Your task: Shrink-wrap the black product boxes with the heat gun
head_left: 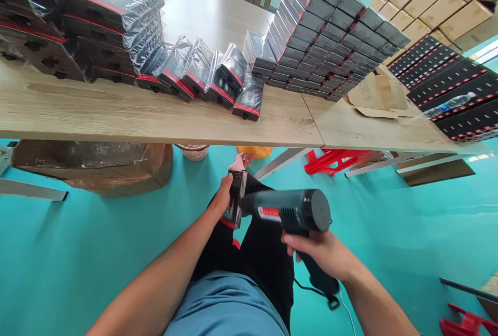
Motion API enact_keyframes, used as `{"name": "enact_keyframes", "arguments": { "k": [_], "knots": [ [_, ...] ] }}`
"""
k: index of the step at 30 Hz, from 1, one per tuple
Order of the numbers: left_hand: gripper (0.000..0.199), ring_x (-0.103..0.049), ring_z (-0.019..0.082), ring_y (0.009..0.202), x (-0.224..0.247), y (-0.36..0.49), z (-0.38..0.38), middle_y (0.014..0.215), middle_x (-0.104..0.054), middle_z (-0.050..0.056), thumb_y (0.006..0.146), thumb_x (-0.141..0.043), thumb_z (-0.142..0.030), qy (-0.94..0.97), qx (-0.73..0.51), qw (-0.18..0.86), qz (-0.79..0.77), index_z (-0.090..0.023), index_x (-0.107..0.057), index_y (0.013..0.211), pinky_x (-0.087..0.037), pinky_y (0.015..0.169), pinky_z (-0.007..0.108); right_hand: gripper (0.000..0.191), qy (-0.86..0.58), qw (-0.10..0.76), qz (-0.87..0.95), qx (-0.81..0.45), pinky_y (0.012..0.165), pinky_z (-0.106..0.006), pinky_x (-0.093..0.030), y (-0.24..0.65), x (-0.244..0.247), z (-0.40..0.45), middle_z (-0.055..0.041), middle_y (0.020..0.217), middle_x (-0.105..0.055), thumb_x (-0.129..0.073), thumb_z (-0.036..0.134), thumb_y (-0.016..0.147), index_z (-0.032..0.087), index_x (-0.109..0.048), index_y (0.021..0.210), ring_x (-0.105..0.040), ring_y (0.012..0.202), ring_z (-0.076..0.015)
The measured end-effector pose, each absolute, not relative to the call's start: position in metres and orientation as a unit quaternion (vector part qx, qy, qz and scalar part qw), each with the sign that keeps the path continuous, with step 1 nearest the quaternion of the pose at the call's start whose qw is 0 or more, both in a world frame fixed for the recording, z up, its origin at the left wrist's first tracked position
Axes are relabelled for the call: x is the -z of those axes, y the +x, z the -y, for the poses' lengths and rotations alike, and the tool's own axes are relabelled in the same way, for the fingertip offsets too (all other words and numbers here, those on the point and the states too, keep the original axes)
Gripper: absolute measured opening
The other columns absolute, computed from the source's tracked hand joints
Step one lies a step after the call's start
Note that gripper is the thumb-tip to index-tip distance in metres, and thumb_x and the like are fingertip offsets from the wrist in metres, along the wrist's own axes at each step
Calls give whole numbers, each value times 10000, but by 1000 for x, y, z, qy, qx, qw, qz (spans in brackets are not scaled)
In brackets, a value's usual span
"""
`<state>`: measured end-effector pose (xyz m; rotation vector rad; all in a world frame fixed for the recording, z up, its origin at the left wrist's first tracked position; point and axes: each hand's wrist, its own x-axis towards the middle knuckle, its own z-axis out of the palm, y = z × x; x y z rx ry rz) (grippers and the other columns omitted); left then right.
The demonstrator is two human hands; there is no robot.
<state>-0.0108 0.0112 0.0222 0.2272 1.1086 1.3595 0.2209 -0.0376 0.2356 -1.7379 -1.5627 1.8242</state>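
My left hand [223, 194] grips a small black box [235, 198] with a red edge and clear film, held over my lap below the table edge. My right hand [307, 247] is wrapped round the handle of a dark heat gun [290, 209]. The gun's nozzle points left, right beside the box; whether they touch cannot be made out. On the table, several loose film-wrapped boxes [198, 66] lean on one another, with one [249, 98] nearest the front edge.
Tall stacks of wrapped boxes [111, 1] stand at the left; a large stack of grey boxes [322, 30] stands right of centre. Cardboard [377, 92] and a bottle [451, 105] lie further right. Below are a carton [155, 170], a bin [193, 153] and a red stool [330, 161].
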Motion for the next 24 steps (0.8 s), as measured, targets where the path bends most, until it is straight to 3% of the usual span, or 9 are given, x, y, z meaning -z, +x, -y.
{"name": "enact_keyframes", "arguments": {
  "k": [3,8,11,14,16,21,24],
  "knots": [
    [482,-678,241,952,-30,-8,-12,969,-741,64,908,-610,-608,128,-589,642,-474,-181,-676,1122,-514,815,326,339,-585,141,525,-601,649,-352,-520,216,-232,35,-35,726,-681,-738,506,812,176,-732,894,-603,639,-183],
    [427,-666,158,685,-37,-20,-9,818,-693,-1,823,-766,-493,55,-560,644,-518,-206,-583,1081,-526,637,271,322,-558,36,519,-647,644,-351,-531,236,-242,65,-61,761,-698,-788,487,777,180,-753,866,-624,687,-206],
    [369,-683,185,651,-40,-26,-6,806,-708,51,853,-707,-443,13,-523,728,-442,-161,-609,1069,-553,614,296,340,-587,141,454,-656,625,-332,-537,247,-239,92,-83,881,-723,-797,485,771,182,-765,923,-640,722,-207],
    [453,-730,262,784,-43,-23,-5,915,-744,150,866,-603,-487,-27,-504,799,-327,-99,-658,1095,-600,745,389,404,-618,281,317,-662,584,-294,-539,253,-227,110,-81,904,-728,-821,448,757,170,-747,1040,-643,707,-186],
    [497,-735,285,821,-43,-17,-5,943,-753,160,851,-587,-509,-28,-493,818,-296,-97,-679,1113,-601,779,418,406,-620,343,228,-668,562,-259,-531,257,-218,117,-72,876,-728,-841,410,740,159,-743,1044,-637,688,-164],
    [526,-739,319,895,-50,3,-6,1021,-763,167,832,-580,-521,-8,-412,859,-305,-116,-699,1146,-595,798,444,360,-581,427,82,-688,541,-204,-520,273,-197,122,-49,841,-718,-863,324,699,147,-755,992,-623,672,-130],
    [530,-741,327,812,-57,11,-7,941,-770,168,826,-545,-533,0,-380,867,-322,-110,-715,1096,-592,758,454,339,-556,447,56,-699,545,-188,-525,276,-190,113,-44,838,-713,-856,296,702,138,-757,985,-619,669,-118]
  ]
}}
